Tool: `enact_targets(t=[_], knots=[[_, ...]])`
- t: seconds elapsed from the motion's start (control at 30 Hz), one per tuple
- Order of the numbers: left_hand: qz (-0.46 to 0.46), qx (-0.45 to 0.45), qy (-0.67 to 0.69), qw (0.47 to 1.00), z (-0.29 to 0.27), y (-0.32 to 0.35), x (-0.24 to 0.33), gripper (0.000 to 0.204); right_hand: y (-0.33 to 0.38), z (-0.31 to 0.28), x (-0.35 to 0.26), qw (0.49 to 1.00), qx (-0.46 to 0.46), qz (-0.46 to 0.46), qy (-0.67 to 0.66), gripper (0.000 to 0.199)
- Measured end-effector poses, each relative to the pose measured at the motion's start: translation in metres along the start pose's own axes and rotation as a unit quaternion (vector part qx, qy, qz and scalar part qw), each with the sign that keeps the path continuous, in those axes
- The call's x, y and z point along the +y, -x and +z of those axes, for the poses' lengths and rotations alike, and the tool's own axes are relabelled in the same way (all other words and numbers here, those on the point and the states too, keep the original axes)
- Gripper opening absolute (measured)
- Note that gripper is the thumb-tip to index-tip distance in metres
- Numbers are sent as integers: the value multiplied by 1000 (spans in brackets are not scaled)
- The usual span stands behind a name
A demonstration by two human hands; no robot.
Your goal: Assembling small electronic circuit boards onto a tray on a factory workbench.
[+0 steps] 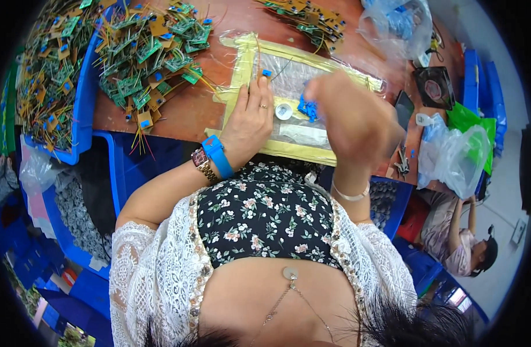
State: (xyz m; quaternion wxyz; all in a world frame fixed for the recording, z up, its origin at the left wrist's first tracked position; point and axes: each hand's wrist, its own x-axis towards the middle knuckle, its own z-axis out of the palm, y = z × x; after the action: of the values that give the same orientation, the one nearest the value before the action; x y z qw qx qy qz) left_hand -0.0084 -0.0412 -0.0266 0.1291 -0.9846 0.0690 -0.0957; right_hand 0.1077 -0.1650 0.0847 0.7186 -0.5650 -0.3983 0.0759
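Pinched between the fingertips of the left hand is a thin yellow wire, held upright over the yellow-taped work mat. The right hand hangs blurred just beside it, fingers curled; whether it grasps anything I cannot tell, though a cluster of small blue parts lies right at its fingertips.

Far to the left of the grip, a blue bin is heaped with green circuit boards trailing wires, and a loose pile of boards sits on the table between bin and mat (a smaller pile lies beyond the mat). Judging by those heaps, much remains to handle. Right of the hands sits a clear plastic bag; a white tape roll rests on the mat between the hands.
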Motion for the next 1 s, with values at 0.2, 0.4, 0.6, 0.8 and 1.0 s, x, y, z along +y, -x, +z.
enact_targets(t=[0.2, 0.4, 0.6, 0.8, 1.0], knots=[[-20, 9, -9, 1000, 4, -3, 3, 51, -25, 20, -105, 699, -280, -170, -635, 55], [-31, 13, 3, 999, 1, -3, 4, 51, -30, 20, -123, 692, -307, -81, -649, 47], [-40, 14, 9, 999, 0, -1, 4, 48, -28, 12, -122, 723, -356, -98, -584, 41], [-41, 13, 14, 999, -1, -3, 3, 48, -33, 26, -121, 748, -312, -168, -562, 42], [-24, 58, 82, 995, -1, -2, -9, 45, -25, 20, -124, 761, -274, -155, -568, 45]])
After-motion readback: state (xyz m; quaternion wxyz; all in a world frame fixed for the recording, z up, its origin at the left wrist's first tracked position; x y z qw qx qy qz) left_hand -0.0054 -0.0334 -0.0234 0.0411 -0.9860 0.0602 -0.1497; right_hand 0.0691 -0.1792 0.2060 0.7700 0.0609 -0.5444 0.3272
